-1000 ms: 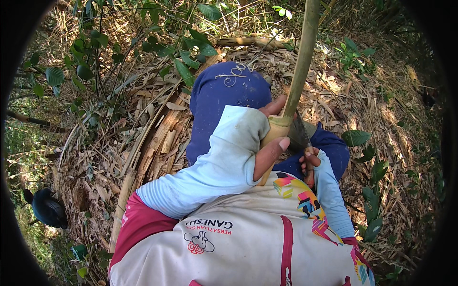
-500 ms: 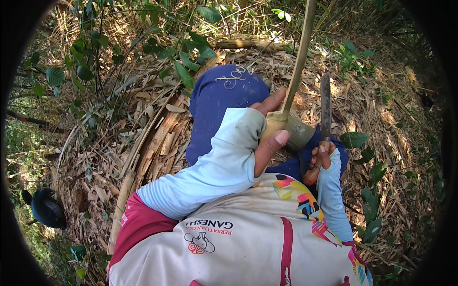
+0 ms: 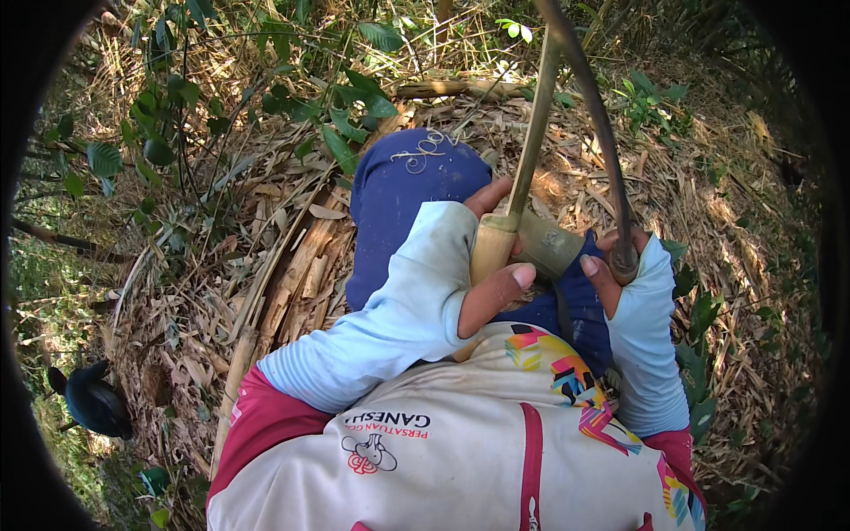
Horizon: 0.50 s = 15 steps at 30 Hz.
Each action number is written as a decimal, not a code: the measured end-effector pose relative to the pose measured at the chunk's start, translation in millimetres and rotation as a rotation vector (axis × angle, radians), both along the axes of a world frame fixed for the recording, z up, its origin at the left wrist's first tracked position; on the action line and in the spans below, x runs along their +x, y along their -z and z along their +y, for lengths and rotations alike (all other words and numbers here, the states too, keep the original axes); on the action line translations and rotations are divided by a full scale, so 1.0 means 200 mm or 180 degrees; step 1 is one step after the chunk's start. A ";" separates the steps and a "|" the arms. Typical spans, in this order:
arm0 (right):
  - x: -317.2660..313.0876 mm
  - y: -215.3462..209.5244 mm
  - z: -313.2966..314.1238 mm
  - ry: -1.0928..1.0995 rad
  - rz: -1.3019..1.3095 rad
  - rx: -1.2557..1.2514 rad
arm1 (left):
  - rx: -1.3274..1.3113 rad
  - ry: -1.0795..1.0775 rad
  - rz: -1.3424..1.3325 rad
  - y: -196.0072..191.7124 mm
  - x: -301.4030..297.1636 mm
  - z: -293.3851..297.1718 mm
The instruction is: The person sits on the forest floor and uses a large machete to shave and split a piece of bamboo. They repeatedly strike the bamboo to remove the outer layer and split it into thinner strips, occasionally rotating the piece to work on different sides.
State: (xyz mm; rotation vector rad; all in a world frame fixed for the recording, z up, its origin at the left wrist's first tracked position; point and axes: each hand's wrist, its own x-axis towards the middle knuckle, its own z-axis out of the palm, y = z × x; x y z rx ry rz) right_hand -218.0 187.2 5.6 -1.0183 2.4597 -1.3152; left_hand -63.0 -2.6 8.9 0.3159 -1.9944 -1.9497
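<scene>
My left hand (image 3: 492, 296) is closed around a pale piece of bamboo (image 3: 492, 252), its thumb lying along the near side. From a notched step in that piece, a long narrow length rises away from me past the top edge. In my right hand (image 3: 609, 279) is the handle of a long knife (image 3: 606, 133), whose dark blade points up and away, close to the right of the bamboo. Just beyond my left hand, a greenish-brown rounded piece (image 3: 551, 248) rests by my legs; part of it is hidden behind the bamboo.
Curled shavings (image 3: 425, 152) lie on my blue-clad knee (image 3: 412, 195). Split wood (image 3: 297, 283) runs along the ground at my left, among dry leaves (image 3: 199, 310). Leafy stems (image 3: 345, 97) stand ahead. A dark rounded object (image 3: 93, 400) sits far left.
My right hand has come up, and the knife's blade now reaches the top edge, nearer the bamboo. The bamboo in my left hand has shifted slightly left and toward me.
</scene>
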 end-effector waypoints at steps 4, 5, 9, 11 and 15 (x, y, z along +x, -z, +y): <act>0.03 -0.08 -0.09 -0.0636 0.1085 0.0136 | 0.0254 0.0164 0.0051 -0.06 -0.02 0.02; 0.04 -0.13 -0.11 -0.0779 0.1022 0.0341 | 0.0290 0.0209 0.0116 -0.06 -0.02 0.02; 0.01 -0.15 -0.17 -0.1343 0.1865 0.0887 | 0.1185 0.0409 0.0027 -0.02 -0.02 0.05; 0.04 -0.18 -0.19 -0.1383 0.2128 0.1057 | 0.1128 0.0450 -0.0111 -0.03 -0.01 0.05; 0.07 -0.17 -0.22 -0.1408 0.2342 0.1103 | 0.0829 0.0351 -0.0050 0.01 0.00 0.04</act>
